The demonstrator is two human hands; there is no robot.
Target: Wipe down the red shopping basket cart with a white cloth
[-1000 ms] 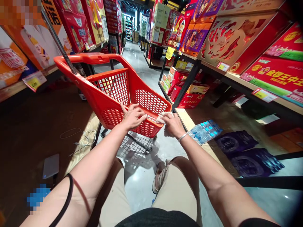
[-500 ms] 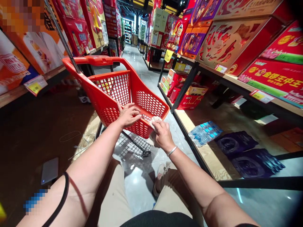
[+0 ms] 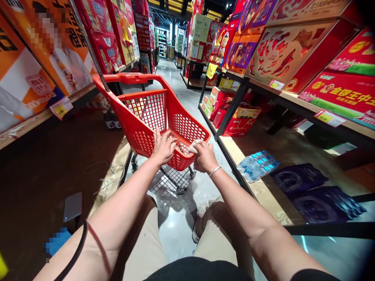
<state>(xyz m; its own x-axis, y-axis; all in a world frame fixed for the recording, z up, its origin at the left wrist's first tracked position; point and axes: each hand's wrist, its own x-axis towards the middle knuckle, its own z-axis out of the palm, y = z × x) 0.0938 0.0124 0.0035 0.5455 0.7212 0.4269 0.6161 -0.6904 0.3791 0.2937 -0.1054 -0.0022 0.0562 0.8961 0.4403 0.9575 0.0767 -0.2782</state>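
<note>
A red plastic shopping cart (image 3: pixel 137 124) with a perforated basket stands in front of my knees, its handle at the far side. On the near left part of the basket's rim rests my left hand (image 3: pixel 164 147), fingers spread and nothing in them. My right hand (image 3: pixel 206 156), a silver bangle at its wrist, is closed around a whitish cloth (image 3: pixel 195 146). It presses the cloth to the near right corner of the rim. Part of the cloth is hidden by my fingers.
Shelves with boxed goods line both sides; a gold-and-red box (image 3: pixel 288 54) is at right. Bottled water packs (image 3: pixel 258 166) lie on the low right shelf. On the left are a cable (image 3: pixel 109 173) and a grey flat device (image 3: pixel 73 207). The tiled aisle (image 3: pixel 168 74) runs ahead.
The view has turned slightly left, so surroundings appear further right. The cart's near end sits squarer to me. My right hand and cloth have shifted slightly along the corner of the rim.
</note>
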